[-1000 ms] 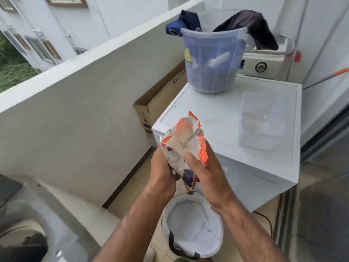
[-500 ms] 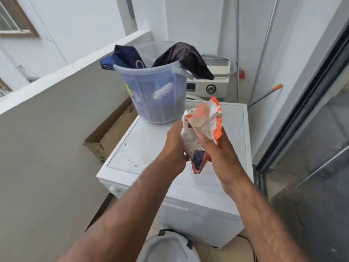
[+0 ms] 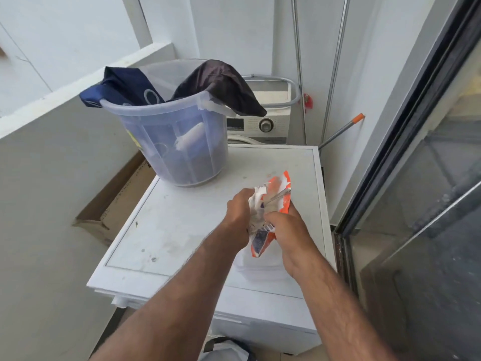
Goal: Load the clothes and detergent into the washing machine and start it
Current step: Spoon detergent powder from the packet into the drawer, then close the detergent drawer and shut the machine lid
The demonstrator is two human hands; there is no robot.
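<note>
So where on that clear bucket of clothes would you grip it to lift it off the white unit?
Best guess: the thick rolled rim of the bucket, from above with both hands on opposite sides. It stands upright and its walls taper smoothly downward, offering little purchase. Choose bare rim, since the navy garment and the dark garment drape over the edge. Both hands are now busy with the detergent packet.

The orange and white detergent bag (image 3: 270,207) is open at the top and crumpled. Dark clothes (image 3: 221,87) hang over the clear bucket's (image 3: 169,142) rim. The white washing machine (image 3: 260,123) stands behind.
</note>
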